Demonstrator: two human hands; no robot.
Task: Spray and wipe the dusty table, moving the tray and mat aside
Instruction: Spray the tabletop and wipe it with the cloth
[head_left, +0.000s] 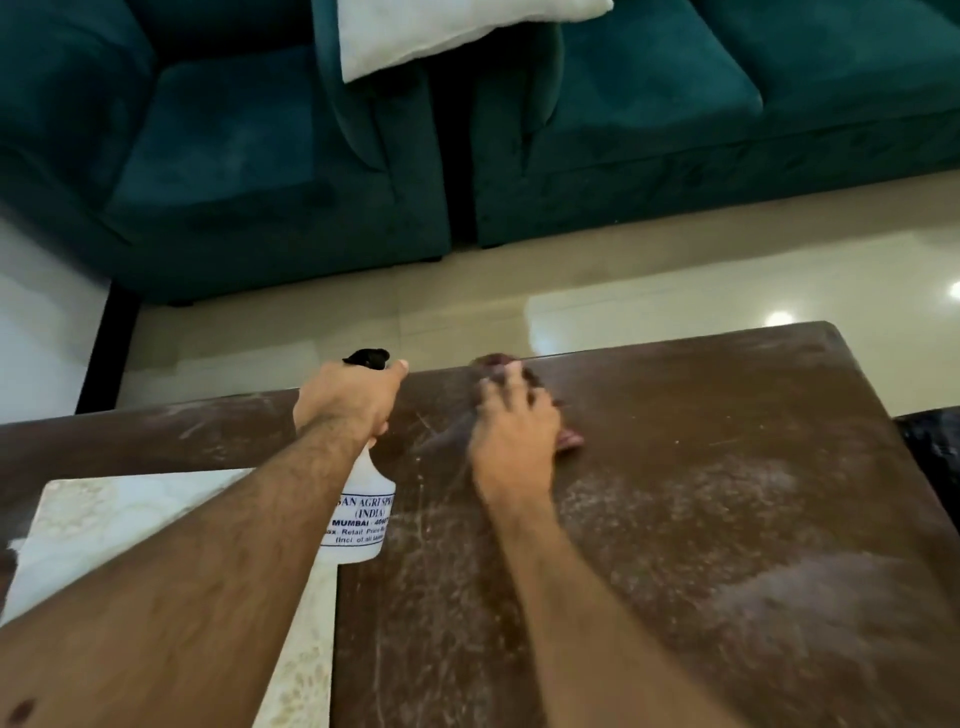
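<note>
The dark brown table (701, 441) is streaked with pale dust, thickest at the right and near side. My left hand (348, 395) grips the neck of a white spray bottle (363, 509) with a black nozzle, held above the table near its far edge. My right hand (511, 415) presses flat, fingers spread, on a dark reddish cloth (569, 439) near the far edge; most of the cloth is hidden under the hand. A cream patterned mat (130, 519) lies on the table's left part, partly under my left forearm. No tray is in view.
Beyond the table lies a shiny beige tiled floor (363, 312). Two teal velvet sofas (260, 182) stand behind it, with a white cushion (441, 31) on the armrest. A dark object (930, 436) shows at the table's right edge.
</note>
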